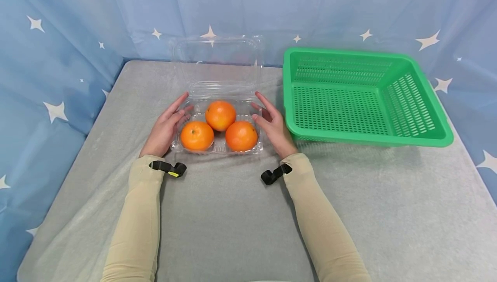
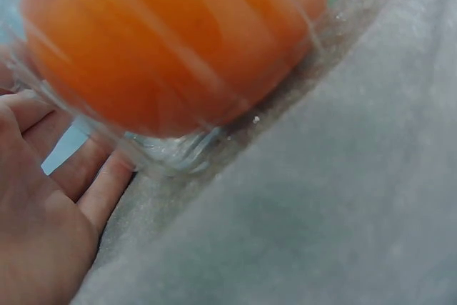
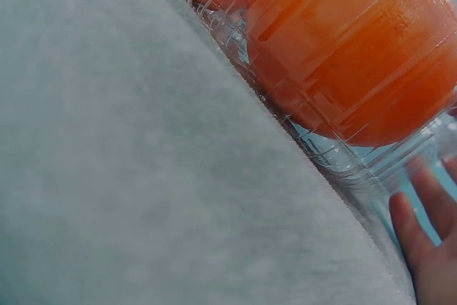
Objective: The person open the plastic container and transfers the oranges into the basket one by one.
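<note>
The clear container (image 1: 220,148) is holding three oranges (image 1: 220,116) on the table (image 1: 217,230), its long axis running between left hand (image 1: 165,129) and right hand (image 1: 276,130), both about equally near, fingers spread; a green basket (image 1: 369,138) is standing to its right.

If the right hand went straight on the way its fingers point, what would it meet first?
Probably the clear container, at its right side or the lower part of its raised lid. Depth is unclear: the right hand may already be touching it.
</note>
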`<state>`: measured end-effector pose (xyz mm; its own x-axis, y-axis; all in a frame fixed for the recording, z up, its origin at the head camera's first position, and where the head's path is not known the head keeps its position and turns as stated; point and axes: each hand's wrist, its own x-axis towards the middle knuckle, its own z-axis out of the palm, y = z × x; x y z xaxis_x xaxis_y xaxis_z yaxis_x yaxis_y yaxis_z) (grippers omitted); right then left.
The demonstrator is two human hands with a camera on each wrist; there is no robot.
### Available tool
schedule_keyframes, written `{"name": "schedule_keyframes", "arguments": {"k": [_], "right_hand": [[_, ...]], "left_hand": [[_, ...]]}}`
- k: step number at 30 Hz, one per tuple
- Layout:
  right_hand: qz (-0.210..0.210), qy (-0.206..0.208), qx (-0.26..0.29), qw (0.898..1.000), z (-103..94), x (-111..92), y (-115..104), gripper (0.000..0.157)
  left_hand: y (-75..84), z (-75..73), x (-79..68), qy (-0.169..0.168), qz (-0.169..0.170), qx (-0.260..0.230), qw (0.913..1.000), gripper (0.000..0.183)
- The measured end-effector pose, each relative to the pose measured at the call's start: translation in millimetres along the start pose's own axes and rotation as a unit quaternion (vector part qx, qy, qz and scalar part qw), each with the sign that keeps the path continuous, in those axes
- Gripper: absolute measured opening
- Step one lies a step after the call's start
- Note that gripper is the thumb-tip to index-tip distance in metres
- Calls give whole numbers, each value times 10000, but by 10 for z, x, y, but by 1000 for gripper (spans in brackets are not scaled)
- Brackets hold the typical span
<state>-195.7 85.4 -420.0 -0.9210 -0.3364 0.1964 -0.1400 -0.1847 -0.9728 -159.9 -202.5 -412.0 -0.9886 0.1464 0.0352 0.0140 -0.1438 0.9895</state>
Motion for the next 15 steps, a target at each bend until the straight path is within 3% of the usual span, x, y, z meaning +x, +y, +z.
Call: {"name": "schedule_keyframes", "arguments": {"k": [15], "right_hand": [[23, -21, 34, 10000, -4, 2, 6, 59]], "left_hand": [[5, 5, 3, 1, 7, -1, 10000, 46]]}}
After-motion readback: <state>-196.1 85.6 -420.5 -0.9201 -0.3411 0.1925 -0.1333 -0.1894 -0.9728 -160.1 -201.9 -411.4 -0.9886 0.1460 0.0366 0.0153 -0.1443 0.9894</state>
